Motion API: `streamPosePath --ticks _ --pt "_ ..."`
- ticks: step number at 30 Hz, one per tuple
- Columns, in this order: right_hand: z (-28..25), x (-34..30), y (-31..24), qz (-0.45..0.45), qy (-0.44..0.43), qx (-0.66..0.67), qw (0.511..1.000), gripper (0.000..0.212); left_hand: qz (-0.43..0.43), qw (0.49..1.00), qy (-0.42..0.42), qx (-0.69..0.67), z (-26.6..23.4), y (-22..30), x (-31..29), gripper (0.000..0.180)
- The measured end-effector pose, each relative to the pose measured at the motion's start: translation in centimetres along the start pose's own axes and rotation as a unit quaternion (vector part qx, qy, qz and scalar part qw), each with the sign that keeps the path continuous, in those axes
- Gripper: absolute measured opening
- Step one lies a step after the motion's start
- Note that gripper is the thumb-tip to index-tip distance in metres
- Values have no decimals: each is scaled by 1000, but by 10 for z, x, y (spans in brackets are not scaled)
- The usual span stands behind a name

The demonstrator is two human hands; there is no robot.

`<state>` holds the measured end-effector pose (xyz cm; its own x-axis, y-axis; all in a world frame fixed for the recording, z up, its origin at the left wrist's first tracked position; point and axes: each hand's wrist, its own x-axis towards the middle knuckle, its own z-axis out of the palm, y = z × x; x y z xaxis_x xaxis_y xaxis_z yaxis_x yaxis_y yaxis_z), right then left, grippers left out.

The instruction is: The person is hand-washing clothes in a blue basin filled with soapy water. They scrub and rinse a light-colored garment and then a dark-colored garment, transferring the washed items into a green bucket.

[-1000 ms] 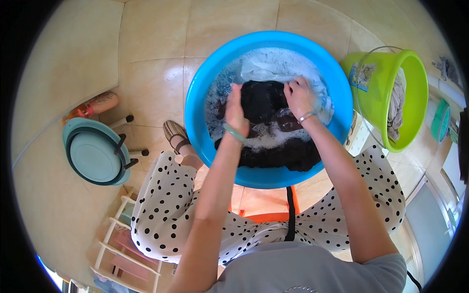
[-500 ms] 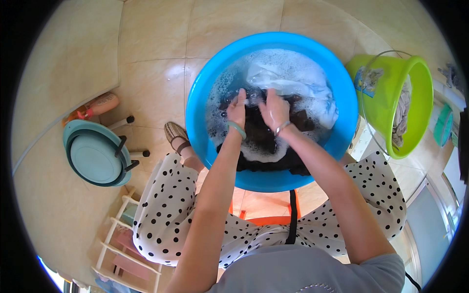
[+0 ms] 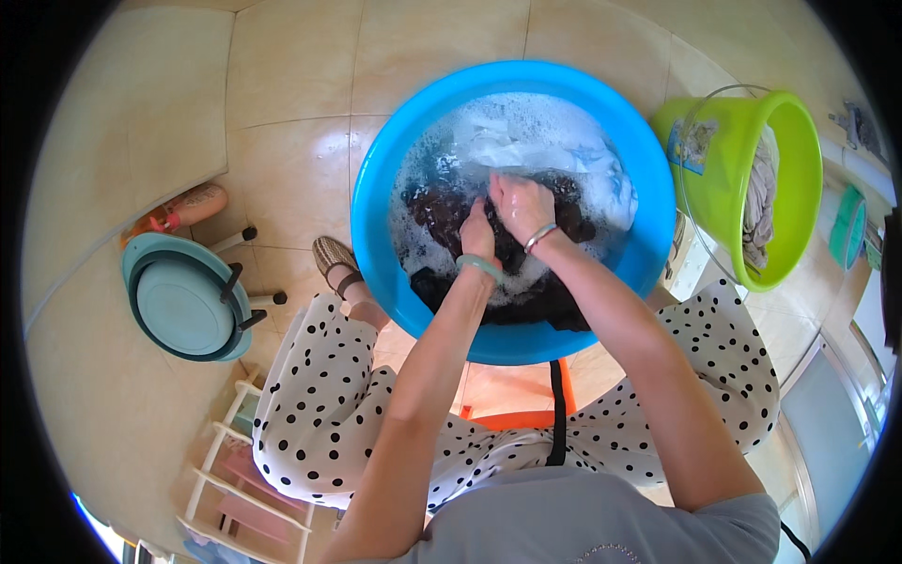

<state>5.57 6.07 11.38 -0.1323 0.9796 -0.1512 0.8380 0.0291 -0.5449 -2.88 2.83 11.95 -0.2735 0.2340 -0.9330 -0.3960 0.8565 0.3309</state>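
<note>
A round blue basin (image 3: pixel 374 202) holds sudsy water and soaking laundry. Both hands are inside it, side by side over a dark wet garment (image 3: pixel 442 211). My left hand (image 3: pixel 479 237), with a pale green bangle at the wrist, is closed on the dark cloth, its fingertips partly hidden. Just to its right and a little farther away, my right hand (image 3: pixel 523 207) curls in a fist on the same cloth; a silvery bangle circles that wrist. White cloth (image 3: pixel 526 150) floats among foam on the basin's far side.
Right of the basin, a lime-green bucket (image 3: pixel 714 188) with a wire handle leans with a greyish cloth (image 3: pixel 759 207) in it. Folded teal basins (image 3: pixel 183 305) stand at left beside an orange bottle (image 3: pixel 199 205) and a cream rack (image 3: pixel 211 475). Part of an orange stool (image 3: pixel 512 420) shows below.
My left hand has moved nearer and to the right, beside the right hand. Fingers of the right hand have curled in, and the dark cloth has spread leftward in the water.
</note>
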Motion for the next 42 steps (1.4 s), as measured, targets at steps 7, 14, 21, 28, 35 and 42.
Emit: streamPosePath --ticks 7,14,21,28,35,42 --pt "-13 -65 -71 -35 -43 152 987 25 122 987 -103 12 -61 -75 108 37" --pt "24 17 8 59 -86 -33 994 26 -14 984 -45 -174 -17 21 24 47" --pt "36 4 28 57 -209 -51 975 23 175 963 -171 -114 -45 0 55 60" --pt "-37 -49 -83 -114 -63 193 973 13 229 951 -195 67 -61 -41 94 48" --pt "-17 -21 -68 -118 36 194 973 27 90 913 -302 -258 -64 -65 90 40" --pt "24 21 31 8 5 1 1000 24 32 964 -140 -226 -12 25 0 45"
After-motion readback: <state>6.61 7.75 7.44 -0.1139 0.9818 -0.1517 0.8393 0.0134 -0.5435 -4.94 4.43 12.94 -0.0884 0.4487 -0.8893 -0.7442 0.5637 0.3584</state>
